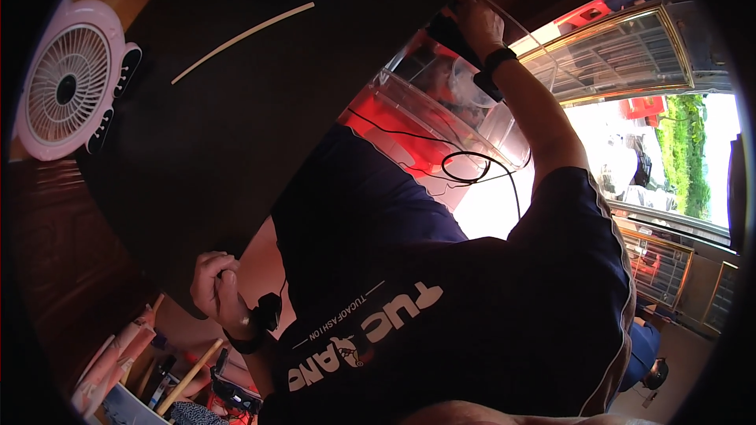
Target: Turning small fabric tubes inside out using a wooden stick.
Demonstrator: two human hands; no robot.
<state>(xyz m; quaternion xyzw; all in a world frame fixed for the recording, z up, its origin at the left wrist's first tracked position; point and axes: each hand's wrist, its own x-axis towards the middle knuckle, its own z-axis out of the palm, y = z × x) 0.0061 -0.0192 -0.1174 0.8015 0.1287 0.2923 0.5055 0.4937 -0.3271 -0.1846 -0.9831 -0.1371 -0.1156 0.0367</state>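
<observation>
My left hand [214, 283] is at the near left edge of a dark mat [236, 149] that covers the table. Its fingers are curled in, and whatever they hold, if anything, is hidden. A thin, pale, slightly curved strip [242, 41] lies on the mat, apart from both hands. My right arm stretches out to the far right. There my right hand [480, 25] is just off the mat's edge, at a clear plastic container [417, 98] and a dark object below the hand. Shadow hides its fingertips. Both wrists wear dark bands.
A pink fan [67, 86] stands on the left. A black cable [465, 167] loops beside the plastic containers, with red material inside or behind them. At lower left, a bin [134, 405] holds sticks and tools. Another person [646, 350] is far off at lower right, near glass-fronted cases [630, 51].
</observation>
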